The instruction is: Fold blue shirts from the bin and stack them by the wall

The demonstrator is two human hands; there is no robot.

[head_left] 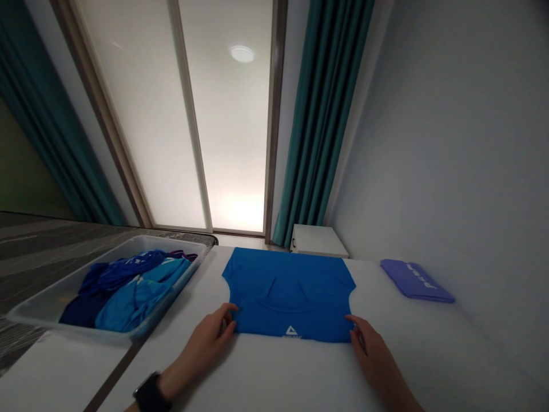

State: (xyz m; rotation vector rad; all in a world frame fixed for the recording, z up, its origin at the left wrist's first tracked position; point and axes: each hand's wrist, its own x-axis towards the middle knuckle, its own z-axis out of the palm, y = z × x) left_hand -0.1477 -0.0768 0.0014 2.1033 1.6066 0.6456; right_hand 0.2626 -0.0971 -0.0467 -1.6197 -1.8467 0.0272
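A blue sports shirt [291, 286] lies flat on the white table, its near part doubled over so that its lower edge runs straight across. A small white triangle logo shows near that edge. My left hand [214, 332], with a dark watch on the wrist, has its curled fingertips on the shirt's left edge close to the near corner. At the opposite side, my right hand [369, 340] pinches the shirt's right edge near the other corner. Cloth between the fingertips is only partly visible.
Left of the shirt, a translucent plastic bin [51, 317] holds crumpled blue and dark clothes [137, 292]. A folded purple garment [416, 280] with white lettering lies on the table [283, 377] at the right, near the wall. Behind the table stands a small white cabinet [319, 239].
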